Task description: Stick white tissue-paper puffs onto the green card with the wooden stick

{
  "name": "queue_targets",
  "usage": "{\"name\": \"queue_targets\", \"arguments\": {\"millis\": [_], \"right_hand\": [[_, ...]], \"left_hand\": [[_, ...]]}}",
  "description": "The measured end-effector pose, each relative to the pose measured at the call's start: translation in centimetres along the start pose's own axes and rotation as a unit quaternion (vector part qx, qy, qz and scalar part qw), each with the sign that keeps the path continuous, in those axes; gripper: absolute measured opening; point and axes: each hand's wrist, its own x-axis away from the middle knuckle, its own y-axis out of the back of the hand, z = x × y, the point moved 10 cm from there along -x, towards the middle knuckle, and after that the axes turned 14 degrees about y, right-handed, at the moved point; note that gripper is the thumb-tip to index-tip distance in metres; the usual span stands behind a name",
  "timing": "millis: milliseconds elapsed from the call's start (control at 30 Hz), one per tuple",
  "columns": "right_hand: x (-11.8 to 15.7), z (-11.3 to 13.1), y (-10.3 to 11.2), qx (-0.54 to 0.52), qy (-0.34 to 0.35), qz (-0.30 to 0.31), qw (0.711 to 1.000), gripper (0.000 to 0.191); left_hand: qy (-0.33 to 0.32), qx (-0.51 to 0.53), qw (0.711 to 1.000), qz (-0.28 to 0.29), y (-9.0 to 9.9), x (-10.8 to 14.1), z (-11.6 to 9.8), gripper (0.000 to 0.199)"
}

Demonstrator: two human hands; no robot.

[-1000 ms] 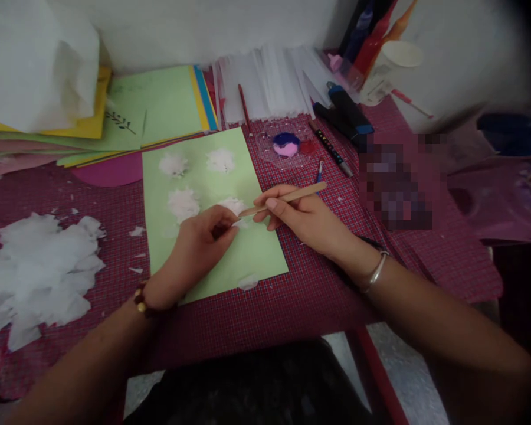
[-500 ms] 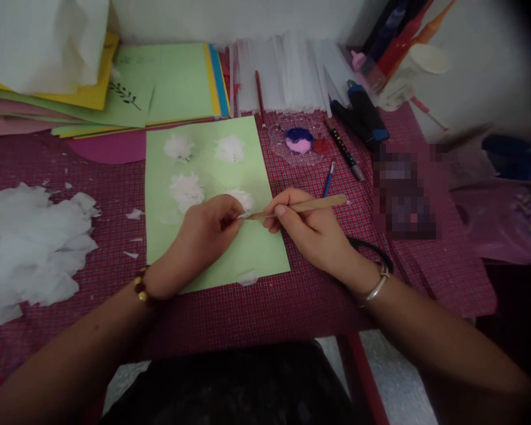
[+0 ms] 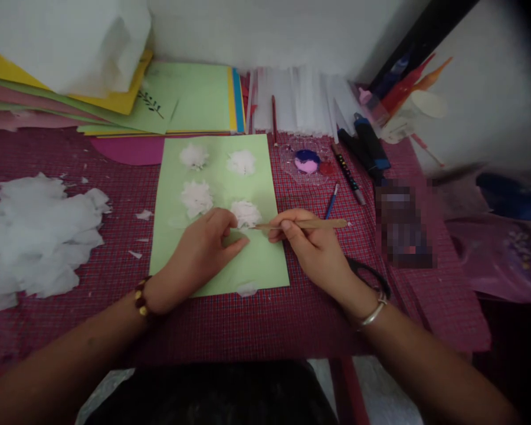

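My right hand (image 3: 307,239) grips a flat wooden craft stick (image 3: 323,224), its left tip touching or just beside the lower edge of a white paper puff (image 3: 246,213). My left hand (image 3: 207,245) rests over the light green sheet (image 3: 221,268), thumb and forefinger apart, close to that same puff; nothing shows between them. Three more white puffs sit on the sheet: one at upper left (image 3: 194,156), one at upper right (image 3: 241,162), one at middle left (image 3: 197,197). A small white scrap (image 3: 246,288) lies at the sheet's bottom edge.
White paper pieces (image 3: 48,236) are heaped at left. Coloured sheets (image 3: 199,97) and glue sticks (image 3: 296,100) line the back. Right of the sheet are a paint palette (image 3: 307,162), a paintbrush (image 3: 331,202), a marker (image 3: 348,175), a glue gun (image 3: 365,144) and partly hidden black-handled scissors (image 3: 371,274).
My left finger and thumb, pinched at the stick's tip before, have parted and moved slightly left. The stick's tip is now by the lower right puff. The whole view has shifted.
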Motion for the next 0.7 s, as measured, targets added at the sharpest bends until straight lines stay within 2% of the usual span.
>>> {"name": "queue_targets", "arguments": {"millis": [333, 700], "right_hand": [[0.28, -1.06, 0.42, -0.021, -0.031, -0.064, 0.997, 0.02], [0.57, -0.57, 0.56, -0.046, -0.049, -0.081, 0.994, 0.017]], "left_hand": [[-0.03, -0.013, 0.999, 0.018, -0.31, -0.01, -0.4, 0.021], [-0.036, 0.002, 0.999, 0.01, -0.2, -0.04, -0.41, 0.021]]}}
